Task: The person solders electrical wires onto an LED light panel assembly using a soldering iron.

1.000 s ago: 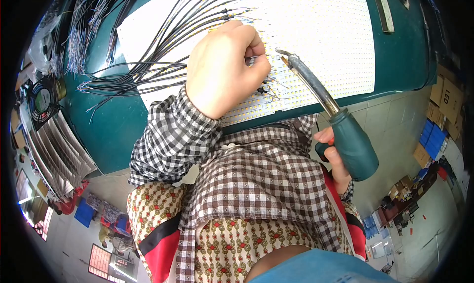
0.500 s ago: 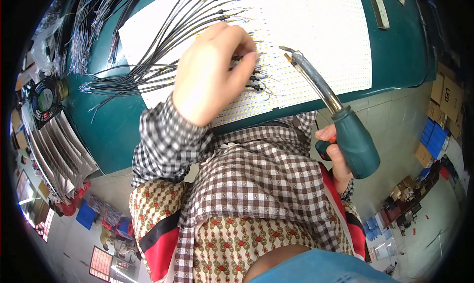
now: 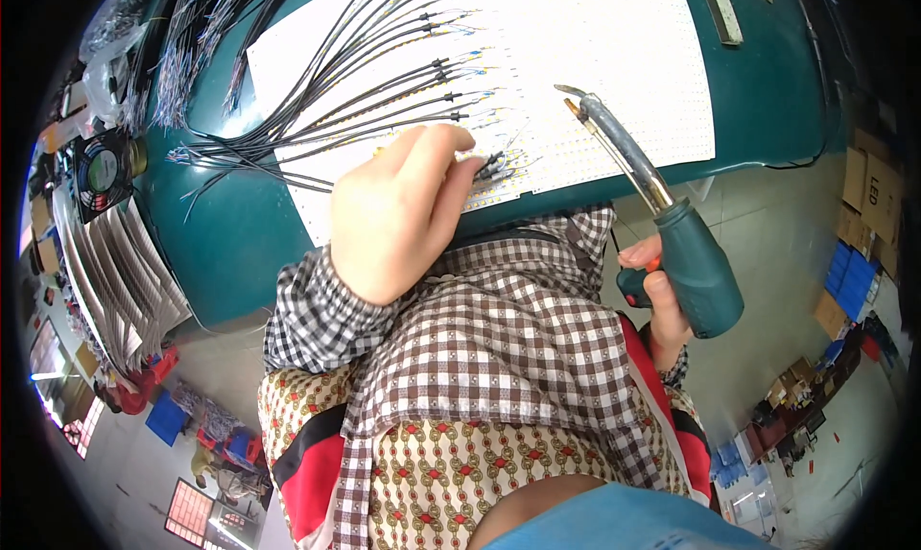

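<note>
My right hand (image 3: pixel 669 312) grips a soldering gun (image 3: pixel 705 272) with a green handle and red trigger. Its metal barrel points up and left, and its bent tip hangs over a white circuit board (image 3: pixel 614 60) covered in rows of small yellowish LEDs. Curled over the board's near left part is my left hand (image 3: pixel 401 214), thumb and forefinger drawn together beside black cable ends (image 3: pixel 494 163). Whatever lies between those fingers is hidden. Several black cables (image 3: pixel 317 94) fan across the board, their thin stripped wires lying near its middle.
The board lies on a green table (image 3: pixel 221 272). Bundles of cables (image 3: pixel 182 60) rest at the far left, near a small fan (image 3: pixel 103 173) and a stack of pale panels (image 3: pixel 129 281). A metal strip (image 3: pixel 721 12) lies at the far right. Cardboard boxes (image 3: pixel 871 195) stand beyond the table.
My left hand has moved down toward the board's near edge, uncovering cable ends in the middle. The soldering gun stays in my right hand, barely shifted. The whole view has tilted slightly.
</note>
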`<state>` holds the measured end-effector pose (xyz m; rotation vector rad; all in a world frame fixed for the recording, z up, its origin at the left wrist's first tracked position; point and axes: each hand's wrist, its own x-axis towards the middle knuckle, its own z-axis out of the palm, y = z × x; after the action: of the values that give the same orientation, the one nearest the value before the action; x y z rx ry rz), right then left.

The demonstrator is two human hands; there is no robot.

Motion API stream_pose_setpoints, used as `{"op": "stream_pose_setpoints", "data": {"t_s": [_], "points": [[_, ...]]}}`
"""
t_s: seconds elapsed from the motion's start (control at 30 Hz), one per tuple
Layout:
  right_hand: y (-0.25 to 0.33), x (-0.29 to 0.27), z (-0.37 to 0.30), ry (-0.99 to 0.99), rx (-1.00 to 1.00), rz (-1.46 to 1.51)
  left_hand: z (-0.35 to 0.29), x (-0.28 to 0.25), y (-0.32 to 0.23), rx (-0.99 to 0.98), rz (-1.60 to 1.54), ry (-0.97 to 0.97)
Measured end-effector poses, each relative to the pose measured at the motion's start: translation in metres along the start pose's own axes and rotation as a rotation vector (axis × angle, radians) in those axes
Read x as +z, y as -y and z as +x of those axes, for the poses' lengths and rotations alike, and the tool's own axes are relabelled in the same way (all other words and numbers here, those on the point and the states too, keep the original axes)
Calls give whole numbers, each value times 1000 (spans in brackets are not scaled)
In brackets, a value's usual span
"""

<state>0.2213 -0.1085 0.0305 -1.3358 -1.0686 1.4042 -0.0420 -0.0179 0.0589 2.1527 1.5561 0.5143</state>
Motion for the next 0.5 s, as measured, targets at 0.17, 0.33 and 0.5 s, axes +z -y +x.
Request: {"op": "stream_pose_setpoints", "data": {"t_s": [0.17, 0.33, 0.5], "points": [[-3, -1, 0, 28, 6, 0, 36, 12, 26, 276, 48, -42], [-7, 1, -1, 9, -16, 8, 36, 20, 34, 130, -44, 20], [-7, -1, 0, 35, 22, -4, 36, 32, 36, -61, -323, -5]]}}
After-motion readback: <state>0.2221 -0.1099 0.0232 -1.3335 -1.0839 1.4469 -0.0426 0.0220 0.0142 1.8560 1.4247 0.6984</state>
